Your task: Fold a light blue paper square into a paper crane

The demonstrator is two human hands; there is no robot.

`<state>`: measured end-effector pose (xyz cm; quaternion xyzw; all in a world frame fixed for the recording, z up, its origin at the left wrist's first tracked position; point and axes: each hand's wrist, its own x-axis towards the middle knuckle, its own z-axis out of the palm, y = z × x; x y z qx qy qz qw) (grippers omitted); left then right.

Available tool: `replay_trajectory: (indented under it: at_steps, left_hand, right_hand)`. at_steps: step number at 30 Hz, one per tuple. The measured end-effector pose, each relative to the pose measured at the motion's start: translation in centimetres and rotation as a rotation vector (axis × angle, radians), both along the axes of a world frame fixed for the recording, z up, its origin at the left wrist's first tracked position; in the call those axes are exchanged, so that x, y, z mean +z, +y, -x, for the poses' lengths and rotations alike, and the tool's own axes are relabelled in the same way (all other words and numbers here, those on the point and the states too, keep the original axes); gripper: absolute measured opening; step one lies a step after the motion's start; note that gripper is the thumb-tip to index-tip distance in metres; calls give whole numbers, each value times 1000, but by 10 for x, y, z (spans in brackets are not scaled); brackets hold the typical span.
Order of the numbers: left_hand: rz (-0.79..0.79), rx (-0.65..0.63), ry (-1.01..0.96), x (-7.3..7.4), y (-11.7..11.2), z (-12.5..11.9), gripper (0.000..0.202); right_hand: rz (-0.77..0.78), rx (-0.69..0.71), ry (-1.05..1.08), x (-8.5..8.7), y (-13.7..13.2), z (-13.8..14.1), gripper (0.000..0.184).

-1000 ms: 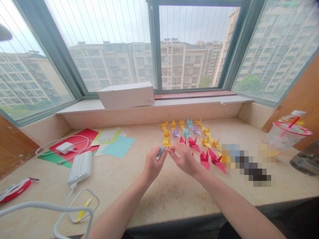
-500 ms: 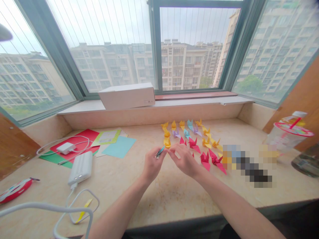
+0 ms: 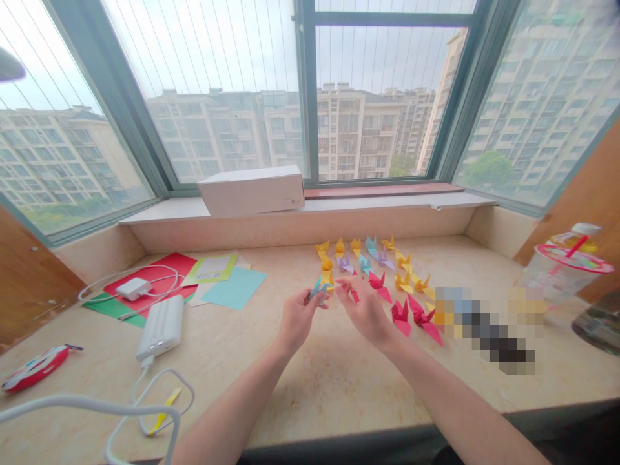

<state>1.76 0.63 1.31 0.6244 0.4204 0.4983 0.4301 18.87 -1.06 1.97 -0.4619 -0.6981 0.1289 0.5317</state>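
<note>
My left hand (image 3: 296, 318) pinches a small light-blue paper crane (image 3: 318, 292) between thumb and fingers, raised above the counter. My right hand (image 3: 361, 309) is just to its right, apart from the blue paper, its fingers bent but spread, with nothing visible in them. Behind and beside the hands stand rows of finished paper cranes. Yellow cranes (image 3: 340, 247), light-blue cranes (image 3: 371, 245) and purple cranes (image 3: 345, 263) are farther back. Nearer my right wrist lie red cranes (image 3: 400, 316), one partly hidden by the right hand.
At left are red paper (image 3: 165, 268), a light-blue sheet (image 3: 242, 287), a white charger (image 3: 134, 289) and a power bank (image 3: 161, 326) with cables. A red-and-white cutter-like tool (image 3: 37, 368) lies far left. A lidded cup (image 3: 557, 274) with a straw stands right. A white box (image 3: 252, 192) is on the sill.
My right hand has drawn away from the blue paper and its fingers have parted. The left hand keeps hold, and more of the blue crane shows. The view has shifted slightly.
</note>
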Motion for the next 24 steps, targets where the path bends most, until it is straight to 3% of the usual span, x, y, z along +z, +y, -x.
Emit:
replay_trajectory:
  at_steps: [5, 13, 24]
  left_hand:
    - [58, -70, -95, 3, -2, -2, 32]
    - [68, -206, -81, 1, -7, -7, 35]
    - [71, -220, -89, 1, -6, -6, 37]
  right_hand:
    - [63, 45, 89, -2, 1, 3, 25]
    - [268, 182, 248, 4, 1, 3, 25]
    - [328, 143, 367, 6, 2, 0, 28]
